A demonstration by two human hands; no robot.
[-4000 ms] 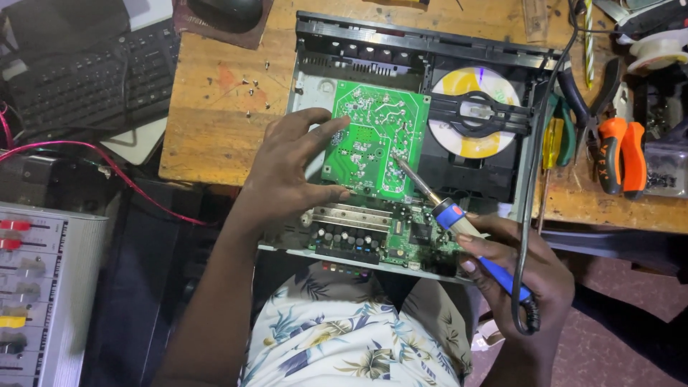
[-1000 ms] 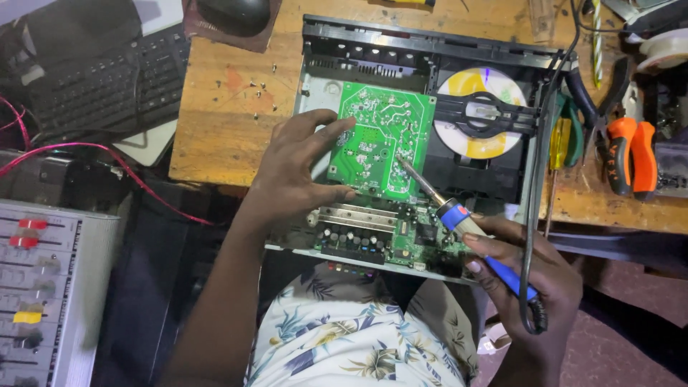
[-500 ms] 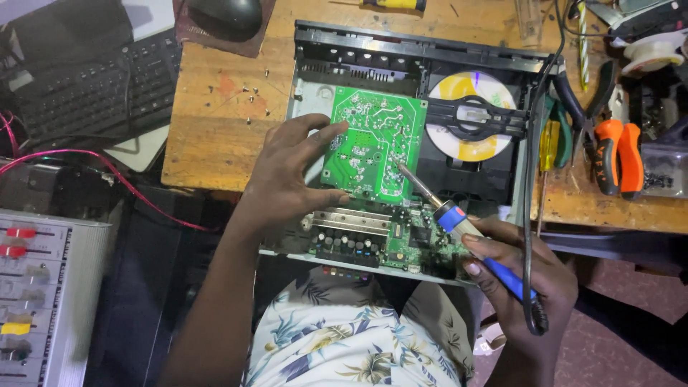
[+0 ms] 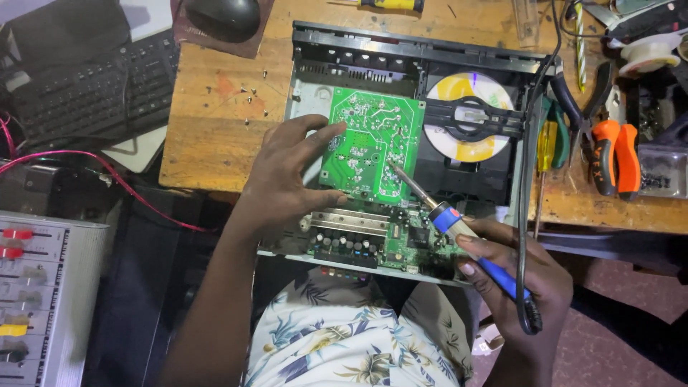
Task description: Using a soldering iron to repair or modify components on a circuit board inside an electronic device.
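Note:
An opened black disc player (image 4: pixel 401 50) lies on a wooden table, its front overhanging my lap. A green circuit board (image 4: pixel 373 140) is tilted up inside it, solder side showing. My left hand (image 4: pixel 283 172) holds that board by its left and lower edge. My right hand (image 4: pixel 516 279) grips a blue-handled soldering iron (image 4: pixel 448 218), and its metal tip touches the board near the lower right. A yellow and white disc (image 4: pixel 466 115) sits under a black clamp bar to the right. A second green board with capacitors (image 4: pixel 365 247) lies along the player's front.
Orange-handled pliers (image 4: pixel 616 158) and a yellow-green screwdriver (image 4: pixel 547 143) lie right of the player. A solder spool (image 4: pixel 648 54) is at the far right. A black keyboard (image 4: pixel 86 86) and mouse (image 4: pixel 222 14) lie at the left, above a grey mixer (image 4: pixel 43 287). The iron's black cable (image 4: pixel 527 179) crosses the player.
The view has shifted slightly. Both hands, the board and the iron keep nearly the same pose, with the tip still on the board.

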